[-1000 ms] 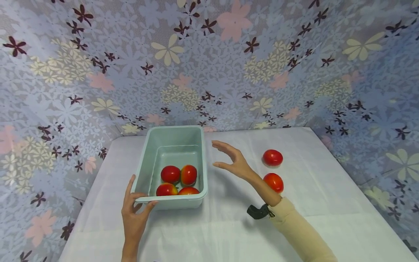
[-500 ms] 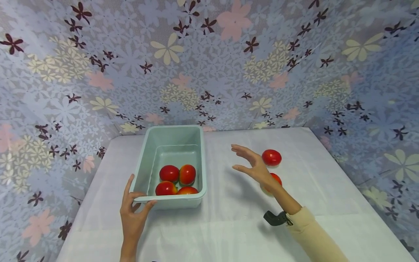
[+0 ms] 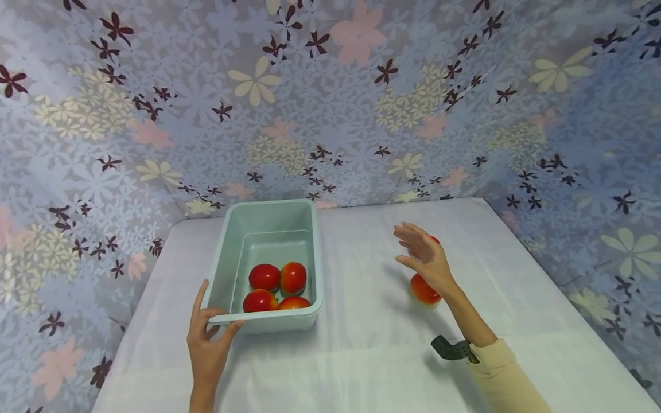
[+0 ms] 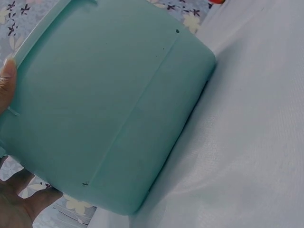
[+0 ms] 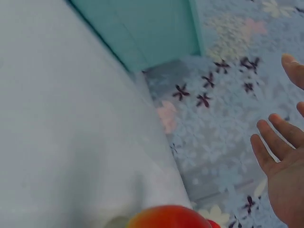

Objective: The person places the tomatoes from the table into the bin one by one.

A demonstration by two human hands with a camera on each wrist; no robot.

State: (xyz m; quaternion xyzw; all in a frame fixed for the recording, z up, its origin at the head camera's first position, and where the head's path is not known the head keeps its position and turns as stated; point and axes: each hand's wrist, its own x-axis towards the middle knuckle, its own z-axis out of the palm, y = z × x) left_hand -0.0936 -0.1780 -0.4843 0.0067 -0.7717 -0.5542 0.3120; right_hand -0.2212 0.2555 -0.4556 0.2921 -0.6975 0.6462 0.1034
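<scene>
A pale green plastic bin (image 3: pixel 279 324) stands on the left of the table, with several glossy red fruits (image 3: pixel 264 277) tinged yellow lying in its near half. My left hand (image 3: pixel 207 343) grips the bin's near left corner, thumb on the front rim; in the left wrist view the bin wall (image 4: pixel 104 95) fills much of the picture. To the right, my right hand (image 3: pixel 427 258) hovers with fingers spread and nothing held. Just below it lies a red-and-yellow fruit (image 3: pixel 424 290), also at the bottom of the right wrist view (image 5: pixel 168 218). A second fruit (image 3: pixel 435 239) is mostly hidden behind the hand.
A white cloth (image 3: pixel 361 367) covers the table. Floral fabric (image 3: pixel 330 103) rises behind it and along both sides. A black strap mount (image 3: pixel 450 349) sits at the right wrist by a beige sleeve (image 3: pixel 508 373).
My right hand has moved right, away from beside the bin to over the two loose fruits, its fingers still apart. My left hand keeps its hold on the bin's corner.
</scene>
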